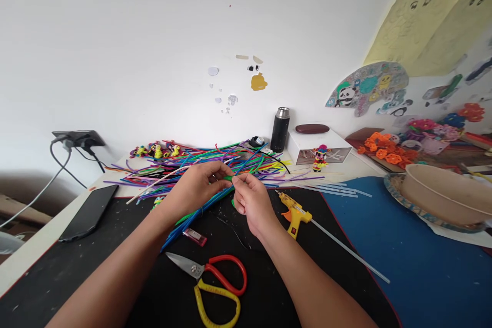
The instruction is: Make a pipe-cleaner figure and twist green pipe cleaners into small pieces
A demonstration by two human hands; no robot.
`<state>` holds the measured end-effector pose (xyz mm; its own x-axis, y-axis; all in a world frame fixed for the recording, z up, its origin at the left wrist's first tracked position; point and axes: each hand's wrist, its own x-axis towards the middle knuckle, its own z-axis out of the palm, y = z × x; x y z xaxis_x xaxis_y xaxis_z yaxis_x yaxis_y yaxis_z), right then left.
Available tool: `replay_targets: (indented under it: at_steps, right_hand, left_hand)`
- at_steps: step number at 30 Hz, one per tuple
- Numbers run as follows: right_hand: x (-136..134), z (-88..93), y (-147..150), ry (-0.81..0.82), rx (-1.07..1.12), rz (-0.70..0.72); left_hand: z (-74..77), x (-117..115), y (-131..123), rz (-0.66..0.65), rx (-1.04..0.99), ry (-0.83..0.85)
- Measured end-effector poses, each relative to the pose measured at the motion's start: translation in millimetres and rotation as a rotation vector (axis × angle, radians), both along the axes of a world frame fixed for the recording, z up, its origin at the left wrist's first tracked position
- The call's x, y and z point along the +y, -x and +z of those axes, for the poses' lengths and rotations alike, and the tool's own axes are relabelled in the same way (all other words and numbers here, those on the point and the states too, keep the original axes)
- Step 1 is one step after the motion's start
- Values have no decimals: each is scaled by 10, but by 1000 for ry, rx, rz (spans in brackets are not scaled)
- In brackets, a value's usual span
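Observation:
Both hands meet over the black mat, in front of a large heap of coloured fuzzy stems (169, 177). Between my left hand (203, 184) and my right hand (251, 197) is a small green fuzzy piece (228, 178). The fingertips of my left hand pinch its left side, and my right thumb and index finger close on its right end. Part of the piece is hidden by the fingers. Scissors (198, 269) with one red and one yellow handle lie below the hands. A yellow glue gun (295, 210) with a long clear stick rests to the right.
A dark phone (90, 212) lies at the left. Behind the heap stand a black bottle (280, 130) and a white box (321, 148) with a small figure (320, 158) before it. A round basin (448, 195) sits at the right. A small red item (195, 237) lies near the scissors.

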<state>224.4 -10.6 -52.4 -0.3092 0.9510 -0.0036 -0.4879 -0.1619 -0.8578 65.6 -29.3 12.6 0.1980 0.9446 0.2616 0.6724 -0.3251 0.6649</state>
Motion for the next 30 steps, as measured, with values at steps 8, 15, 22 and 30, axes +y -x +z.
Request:
replay_targets:
  at_steps: [8,15,22,30]
  right_hand:
    - [20,-27,6,9,21,8]
    - [39,-40,-9,26,63,48]
    - [63,-32,-31,24,58,47]
    - [17,14,-22,-59,50,27]
  left_hand:
    - [18,-18,-45,54,139,-96]
    - [-27,-14,-42,84,187,-163]
    - [-104,45,-66,89,59,-106]
    - [0,12,-48,2,-352,180]
